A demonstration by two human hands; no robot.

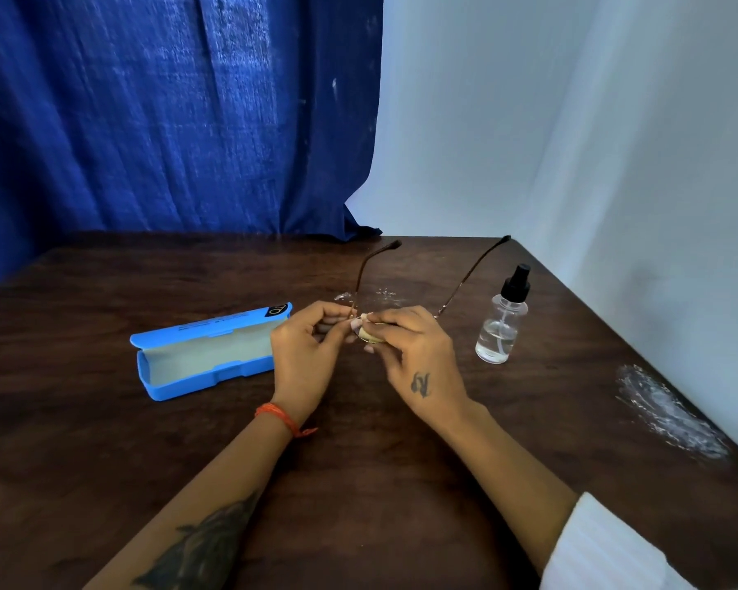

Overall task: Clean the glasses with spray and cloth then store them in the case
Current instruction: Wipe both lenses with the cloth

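I hold the glasses (pixel 465 278) above the middle of the dark wooden table (pixel 358 483), with both thin brown temples unfolded and pointing away from me. My left hand (pixel 305 355) pinches the frame at its left hinge. My right hand (pixel 414 355) presses a small pale cloth (pixel 366 333) against a lens; the lenses are mostly hidden by my fingers. The blue case (pixel 201 359) lies open to the left of my hands, its pale lining showing. A clear spray bottle (pixel 501 321) with a black nozzle stands upright to the right.
A crumpled clear plastic wrapper (pixel 667 413) lies near the table's right edge. A smaller scrap of clear plastic (pixel 344 296) lies just beyond my hands. A blue curtain (pixel 167 121) hangs behind the table, and a white wall (pixel 571 121) runs along the right.
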